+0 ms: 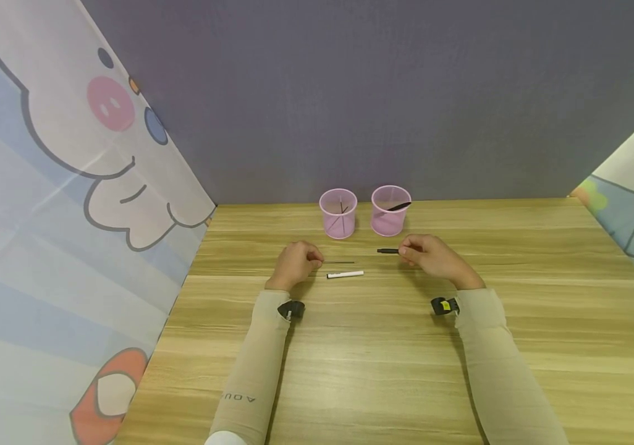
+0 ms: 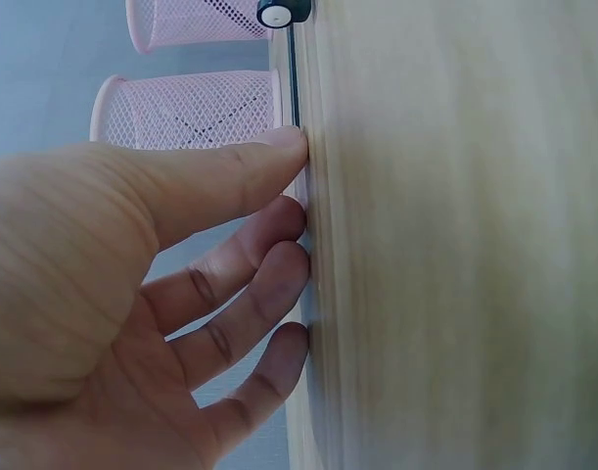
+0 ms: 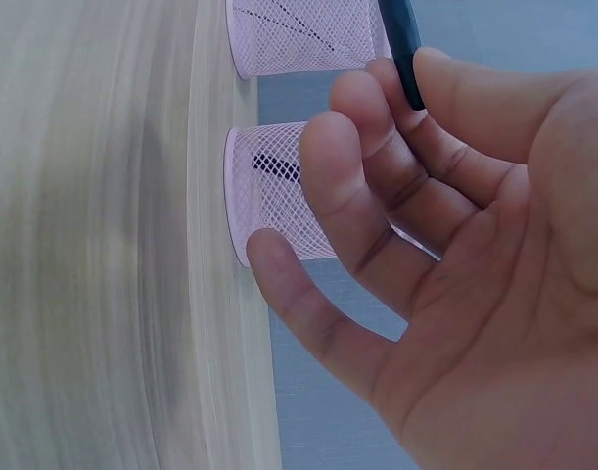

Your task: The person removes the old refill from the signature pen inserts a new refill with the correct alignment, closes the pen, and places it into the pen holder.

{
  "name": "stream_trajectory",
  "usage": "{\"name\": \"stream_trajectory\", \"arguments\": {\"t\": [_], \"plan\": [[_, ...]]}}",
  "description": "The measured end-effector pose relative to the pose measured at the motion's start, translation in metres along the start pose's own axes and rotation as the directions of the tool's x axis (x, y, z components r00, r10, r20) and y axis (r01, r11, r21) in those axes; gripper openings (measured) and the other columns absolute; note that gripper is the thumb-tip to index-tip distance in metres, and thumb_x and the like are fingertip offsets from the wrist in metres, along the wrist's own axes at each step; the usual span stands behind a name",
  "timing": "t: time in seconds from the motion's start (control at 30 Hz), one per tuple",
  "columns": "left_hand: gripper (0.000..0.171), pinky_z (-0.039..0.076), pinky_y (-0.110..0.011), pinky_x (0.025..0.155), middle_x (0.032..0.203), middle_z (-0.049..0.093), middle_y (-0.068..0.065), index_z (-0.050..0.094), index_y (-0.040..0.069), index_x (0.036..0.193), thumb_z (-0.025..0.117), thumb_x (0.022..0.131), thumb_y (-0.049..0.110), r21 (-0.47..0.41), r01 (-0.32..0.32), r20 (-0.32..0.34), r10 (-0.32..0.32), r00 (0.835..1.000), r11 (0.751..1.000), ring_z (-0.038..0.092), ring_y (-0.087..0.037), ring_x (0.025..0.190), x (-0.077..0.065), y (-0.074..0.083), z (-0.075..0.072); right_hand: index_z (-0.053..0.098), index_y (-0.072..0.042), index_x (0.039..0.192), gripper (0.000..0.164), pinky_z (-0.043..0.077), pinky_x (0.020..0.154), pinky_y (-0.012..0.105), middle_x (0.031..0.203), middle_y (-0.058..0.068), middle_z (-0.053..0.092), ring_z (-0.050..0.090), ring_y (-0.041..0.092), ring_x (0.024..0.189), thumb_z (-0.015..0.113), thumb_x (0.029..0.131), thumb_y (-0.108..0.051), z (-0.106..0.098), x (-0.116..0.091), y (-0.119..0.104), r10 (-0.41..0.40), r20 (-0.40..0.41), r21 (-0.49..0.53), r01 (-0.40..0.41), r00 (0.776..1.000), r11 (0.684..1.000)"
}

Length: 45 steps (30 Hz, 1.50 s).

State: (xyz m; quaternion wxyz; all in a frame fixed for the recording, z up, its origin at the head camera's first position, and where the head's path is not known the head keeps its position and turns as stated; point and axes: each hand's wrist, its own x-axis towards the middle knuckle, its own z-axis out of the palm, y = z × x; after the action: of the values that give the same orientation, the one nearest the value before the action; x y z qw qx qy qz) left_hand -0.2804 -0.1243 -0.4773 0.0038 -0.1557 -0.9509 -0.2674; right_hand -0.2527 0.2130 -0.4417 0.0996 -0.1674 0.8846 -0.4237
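My left hand [image 1: 296,264] rests low at the tabletop and pinches one end of a thin dark pen refill [image 1: 340,262], which points right. Just in front of it a white pen [image 1: 345,274] with a dark left end lies on the table. Between thumb and fingertips my right hand [image 1: 430,254] holds a black pen [image 1: 387,251] above the table, its free end pointing left. In the right wrist view the pen's tapered end [image 3: 406,59] shows at the thumb. The ring and little fingers there are loosely bent.
Two pink mesh cups stand behind the hands. Several thin dark sticks are in the left cup [image 1: 339,228]; a black pen [image 1: 400,206] leans in the right cup [image 1: 387,226]. A grey panel [image 1: 372,111] rises at the table's back edge, with a printed curtain [image 1: 44,216] at left.
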Motion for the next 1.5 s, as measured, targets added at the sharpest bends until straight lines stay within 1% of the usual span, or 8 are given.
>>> {"name": "stream_trajectory", "arguments": {"t": [0.2, 0.67, 0.8, 0.93, 1.1, 1.3, 1.4, 1.5], "plan": [[0.005, 0.053, -0.037, 0.078, 0.083, 0.076, 0.002, 0.08, 0.017, 0.087, 0.08, 0.087, 0.012, 0.001, -0.007, -0.006, 0.007, 1.0, 1.0, 0.068, -0.015, 0.08, 0.0, 0.001, 0.0, 0.063, 0.003, 0.1, 0.024, 0.047, 0.068, 0.031, 0.082, 0.009, 0.059, 0.056, 0.026, 0.079, 0.054, 0.107, -0.019, 0.0, 0.0, -0.001, 0.012, 0.004, 0.003, -0.012, 1.0, 1.0], [0.005, 0.053, -0.034, 0.076, 0.083, 0.075, 0.003, 0.079, 0.017, 0.09, 0.082, 0.087, 0.014, 0.018, -0.001, 0.019, 0.001, 1.0, 1.0, 0.067, -0.013, 0.078, -0.001, 0.0, 0.001, 0.063, 0.003, 0.1, 0.024, 0.046, 0.066, 0.029, 0.081, 0.011, 0.06, 0.054, 0.021, 0.075, 0.055, 0.107, -0.019, 0.001, 0.0, 0.0, 0.01, 0.0, 0.002, -0.01, 1.0, 1.0], [0.006, 0.054, -0.036, 0.079, 0.087, 0.075, 0.002, 0.079, 0.017, 0.092, 0.081, 0.087, 0.015, 0.009, 0.003, 0.027, -0.003, 1.0, 1.0, 0.067, -0.014, 0.081, -0.001, 0.002, 0.0, 0.063, 0.003, 0.1, 0.024, 0.046, 0.065, 0.029, 0.081, 0.011, 0.059, 0.054, 0.022, 0.075, 0.055, 0.107, -0.019, 0.001, -0.001, -0.001, 0.009, 0.004, 0.009, -0.009, 1.0, 1.0], [0.005, 0.055, -0.038, 0.081, 0.089, 0.075, 0.002, 0.079, 0.017, 0.093, 0.081, 0.088, 0.017, -0.004, 0.004, 0.013, -0.004, 1.0, 1.0, 0.068, -0.015, 0.084, -0.002, 0.005, -0.001, 0.062, 0.004, 0.1, 0.025, 0.046, 0.065, 0.029, 0.081, 0.011, 0.058, 0.055, 0.023, 0.076, 0.054, 0.107, -0.019, 0.001, -0.001, -0.001, 0.003, 0.01, 0.022, -0.003, 1.0, 1.0], [0.005, 0.054, -0.037, 0.079, 0.088, 0.074, 0.001, 0.079, 0.016, 0.094, 0.079, 0.09, 0.019, -0.001, -0.013, -0.017, 0.013, 1.0, 1.0, 0.065, -0.017, 0.083, -0.001, 0.009, -0.002, 0.062, 0.004, 0.1, 0.025, 0.045, 0.064, 0.028, 0.08, 0.011, 0.057, 0.054, 0.023, 0.075, 0.054, 0.107, -0.019, 0.0, -0.002, -0.002, 0.004, 0.009, 0.026, -0.004, 1.0, 1.0], [0.005, 0.052, -0.036, 0.076, 0.091, 0.071, -0.001, 0.078, 0.016, 0.095, 0.077, 0.091, 0.019, -0.002, -0.029, -0.091, 0.029, 0.995, 1.0, 0.063, -0.016, 0.083, -0.002, 0.013, -0.005, 0.062, 0.003, 0.101, 0.026, 0.045, 0.064, 0.028, 0.082, 0.014, 0.058, 0.054, 0.025, 0.076, 0.054, 0.107, -0.02, 0.0, -0.002, -0.003, 0.014, 0.004, 0.023, -0.014, 1.0, 1.0], [0.006, 0.051, -0.034, 0.071, 0.089, 0.069, -0.001, 0.077, 0.015, 0.096, 0.075, 0.092, 0.018, -0.004, -0.035, -0.14, 0.034, 0.99, 0.999, 0.062, -0.016, 0.079, -0.002, 0.016, -0.008, 0.063, 0.003, 0.102, 0.026, 0.046, 0.065, 0.029, 0.084, 0.013, 0.059, 0.055, 0.025, 0.077, 0.054, 0.107, -0.021, 0.0, -0.002, -0.003, 0.021, 0.001, 0.021, -0.021, 1.0, 1.0], [0.006, 0.05, -0.032, 0.067, 0.087, 0.067, -0.001, 0.078, 0.014, 0.096, 0.075, 0.092, 0.018, 0.008, -0.054, -0.202, 0.054, 0.978, 0.999, 0.061, -0.016, 0.076, 0.0, 0.021, -0.01, 0.063, 0.003, 0.103, 0.026, 0.046, 0.066, 0.029, 0.084, 0.012, 0.059, 0.054, 0.023, 0.078, 0.054, 0.107, -0.021, 0.0, -0.003, -0.002, 0.02, 0.0, 0.019, -0.02, 1.0, 1.0]]}}
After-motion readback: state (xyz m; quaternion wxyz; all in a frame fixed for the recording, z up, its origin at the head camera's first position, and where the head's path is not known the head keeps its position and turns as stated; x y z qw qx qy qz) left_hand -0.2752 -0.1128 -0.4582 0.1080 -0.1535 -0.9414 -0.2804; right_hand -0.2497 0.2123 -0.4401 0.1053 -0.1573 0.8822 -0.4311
